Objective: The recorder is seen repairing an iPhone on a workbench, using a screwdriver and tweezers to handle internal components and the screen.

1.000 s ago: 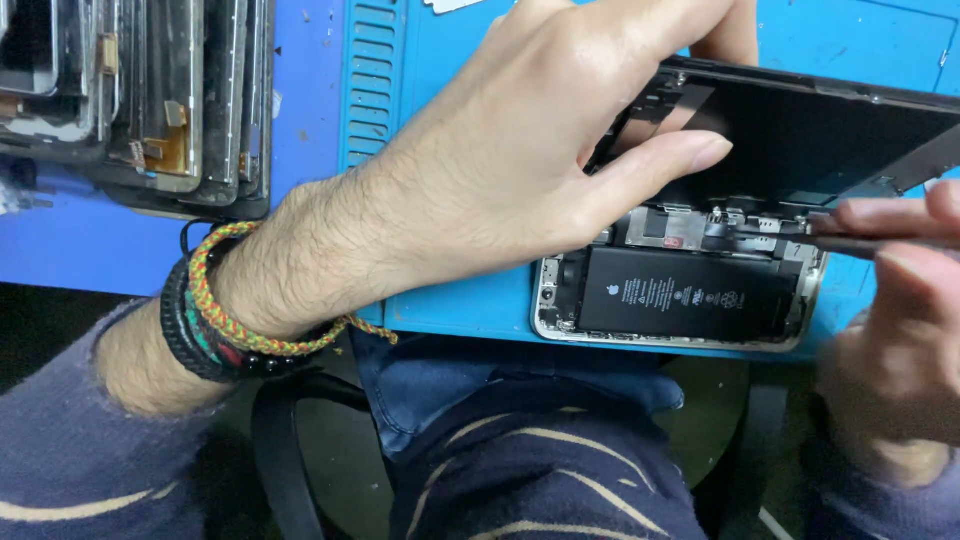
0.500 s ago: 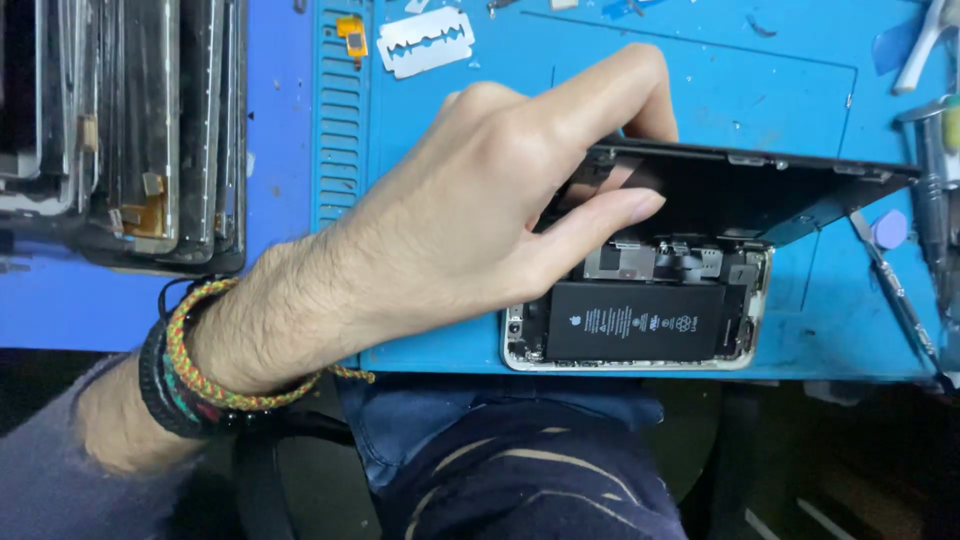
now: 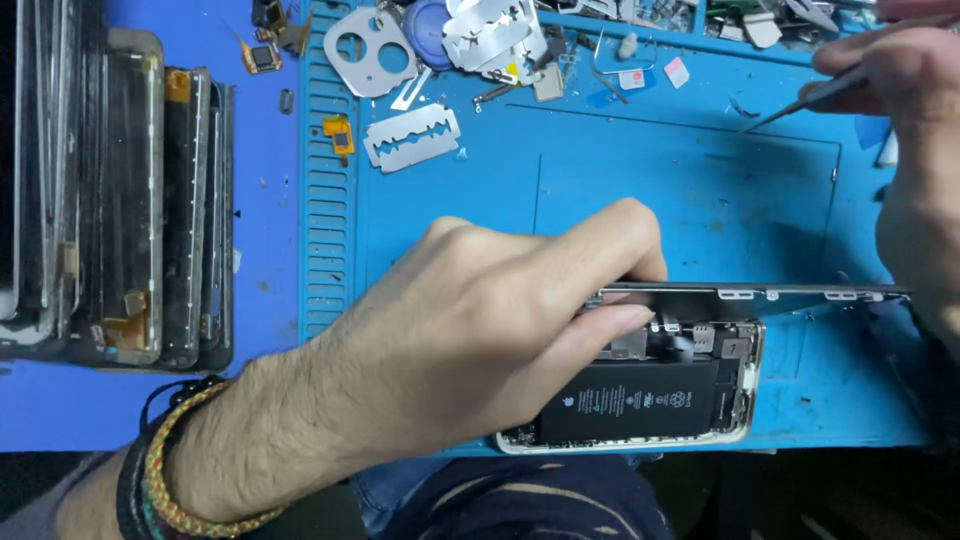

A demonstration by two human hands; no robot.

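On the blue repair mat [image 3: 640, 200], seen from my head camera, an opened smartphone [image 3: 640, 405] lies near the front edge, its black battery [image 3: 630, 402] exposed. My left hand [image 3: 470, 340] curls around the lifted screen [image 3: 750, 293], fingers closed on its edge, propping it up. My right hand [image 3: 900, 90], top right, pinches tweezers [image 3: 800, 100] well away from the phone. I judge the opening done and the internal work unfinished. Loose metal parts [image 3: 480, 40] and a razor blade [image 3: 412, 137] lie beyond.

Mat [image 3: 640, 180]: bright blue. Battery [image 3: 628, 402]: black, white print. Razor blade [image 3: 411, 139], above battery: silver. Wrist bracelets [image 3: 165, 470]: yellow-red braid, black.
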